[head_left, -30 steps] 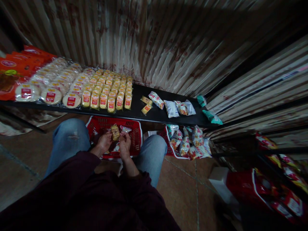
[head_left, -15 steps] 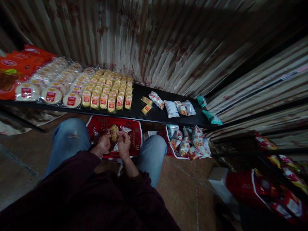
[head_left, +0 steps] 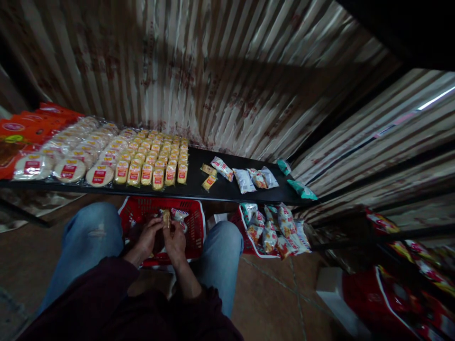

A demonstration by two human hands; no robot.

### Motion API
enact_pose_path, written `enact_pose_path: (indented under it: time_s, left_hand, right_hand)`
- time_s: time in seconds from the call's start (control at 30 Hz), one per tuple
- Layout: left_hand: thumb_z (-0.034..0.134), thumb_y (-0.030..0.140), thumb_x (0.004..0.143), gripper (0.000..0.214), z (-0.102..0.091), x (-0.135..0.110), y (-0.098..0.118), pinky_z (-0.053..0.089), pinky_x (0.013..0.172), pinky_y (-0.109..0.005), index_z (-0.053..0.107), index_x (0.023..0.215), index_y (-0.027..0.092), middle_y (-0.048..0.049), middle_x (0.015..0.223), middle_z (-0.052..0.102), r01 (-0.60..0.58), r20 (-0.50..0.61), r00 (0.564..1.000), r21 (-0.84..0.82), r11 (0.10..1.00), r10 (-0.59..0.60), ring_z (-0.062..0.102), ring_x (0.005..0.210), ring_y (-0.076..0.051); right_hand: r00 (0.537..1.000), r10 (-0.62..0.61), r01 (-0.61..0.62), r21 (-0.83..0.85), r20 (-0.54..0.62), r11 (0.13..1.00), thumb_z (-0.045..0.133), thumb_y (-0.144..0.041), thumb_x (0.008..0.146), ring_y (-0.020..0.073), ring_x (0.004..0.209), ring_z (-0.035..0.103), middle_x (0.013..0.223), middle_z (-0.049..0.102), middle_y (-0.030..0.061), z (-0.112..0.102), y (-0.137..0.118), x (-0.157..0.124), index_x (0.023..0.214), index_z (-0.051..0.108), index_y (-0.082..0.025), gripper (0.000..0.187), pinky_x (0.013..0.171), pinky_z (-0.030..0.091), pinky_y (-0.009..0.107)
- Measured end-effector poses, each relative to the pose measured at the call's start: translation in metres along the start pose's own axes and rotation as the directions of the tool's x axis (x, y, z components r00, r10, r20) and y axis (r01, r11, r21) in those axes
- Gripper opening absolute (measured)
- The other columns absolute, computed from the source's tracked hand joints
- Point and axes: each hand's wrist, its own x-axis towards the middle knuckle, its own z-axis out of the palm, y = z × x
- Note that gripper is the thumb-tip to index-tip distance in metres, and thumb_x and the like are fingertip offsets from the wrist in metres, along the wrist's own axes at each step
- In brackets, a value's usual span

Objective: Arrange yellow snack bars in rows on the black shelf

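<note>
Between my knees, my left hand (head_left: 148, 236) and my right hand (head_left: 175, 242) are both closed on one small wrapped cake (head_left: 166, 219). The cake stands upright with a narrow side towards me, and fingers cover its lower part. Both hands are over a red basket (head_left: 199, 222), which has several packets in it; a white-and-red packet (head_left: 180, 214) lies just beyond my right hand. Past the basket, rows of similar wrapped yellow cakes (head_left: 146, 174) stand on a black shelf (head_left: 194, 166). Two more small wrapped cakes (head_left: 209, 182) lie apart from the rows.
Round wrapped pastries (head_left: 69, 170) and orange bags (head_left: 21, 128) fill the shelf's left end. White snack packets (head_left: 243, 180) and teal packets (head_left: 302, 189) lie to the right. Beside my right knee, another basket holds snack packets (head_left: 270, 236). A red container (head_left: 362, 296) stands far right.
My hands have come closer together, and the cake has turned from its broad face to a narrow side. The camera has tilted up, so the shelf appears lower.
</note>
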Motion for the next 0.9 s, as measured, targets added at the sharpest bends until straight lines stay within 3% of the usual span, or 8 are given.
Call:
enact_pose_path:
  time_s: [0.2,0.3,0.47,0.63,0.77,0.9]
  left_hand:
    - [0.070,0.038,0.051,0.033,0.000,-0.001,-0.001,0.044,0.080,-0.033,0.064,0.075,0.017,-0.0016,0.078,0.067,-0.142,0.005,0.989,0.219,0.965,0.145,0.061,0.080,-0.020]
    - [0.065,0.038,0.056,0.027,0.001,-0.001,-0.002,0.045,0.083,-0.036,0.062,0.074,0.018,-0.0026,0.077,0.066,-0.283,0.045,0.958,0.341,0.897,0.285,0.062,0.081,-0.020]
    - [0.052,0.033,0.072,0.022,0.006,-0.008,-0.001,0.047,0.085,-0.041,0.060,0.087,0.019,-0.0074,0.091,0.066,-0.529,0.232,0.840,0.554,0.643,0.490,0.062,0.087,-0.022]
    - [0.047,0.031,0.081,0.022,0.018,-0.020,0.013,0.047,0.089,-0.040,0.060,0.094,0.020,-0.0094,0.101,0.063,-0.705,0.401,0.672,0.603,0.373,0.622,0.059,0.100,-0.022]
    - [0.045,0.030,0.084,0.023,0.032,-0.021,0.027,0.049,0.087,-0.037,0.060,0.098,0.020,-0.0092,0.103,0.062,-0.760,0.465,0.588,0.599,0.254,0.662,0.060,0.098,-0.021]
    - [0.042,0.026,0.086,0.026,0.045,-0.016,0.038,0.050,0.087,-0.035,0.059,0.105,0.019,-0.0093,0.106,0.061,-0.795,0.532,0.533,0.581,0.175,0.658,0.059,0.100,-0.019]
  right_hand:
    - [1.000,-0.013,0.012,-0.056,-0.026,0.998,0.056,-0.025,0.077,0.0250,0.094,0.064,0.099,0.067,0.0129,-0.003,-0.001,-0.001,0.104,0.064,-0.013,0.031,0.084,0.049,0.035]
    - [0.998,-0.010,0.007,-0.058,-0.057,0.998,0.052,-0.023,0.079,0.0248,0.094,0.064,0.098,0.068,0.0124,-0.005,-0.003,0.000,0.101,0.066,-0.014,0.027,0.085,0.049,0.036]
    - [0.994,-0.050,0.058,0.076,-0.095,0.995,0.050,-0.022,0.080,0.0225,0.096,0.065,0.105,0.068,0.0111,-0.015,-0.008,-0.001,0.114,0.059,-0.015,0.036,0.086,0.050,0.034]
    - [0.987,-0.075,0.094,0.136,-0.142,0.986,0.050,-0.027,0.082,0.0237,0.108,0.061,0.119,0.062,0.0137,-0.028,-0.015,0.004,0.127,0.050,-0.014,0.047,0.093,0.047,0.036]
    - [0.980,-0.119,0.143,0.154,-0.159,0.978,0.044,-0.033,0.087,0.0230,0.115,0.056,0.124,0.059,0.0148,-0.039,-0.025,0.016,0.127,0.050,-0.013,0.045,0.098,0.043,0.038]
    - [0.965,-0.155,0.184,0.122,-0.213,0.975,0.041,-0.036,0.089,0.0220,0.106,0.059,0.114,0.062,0.0143,-0.053,-0.039,0.034,0.121,0.055,-0.015,0.041,0.093,0.045,0.037]
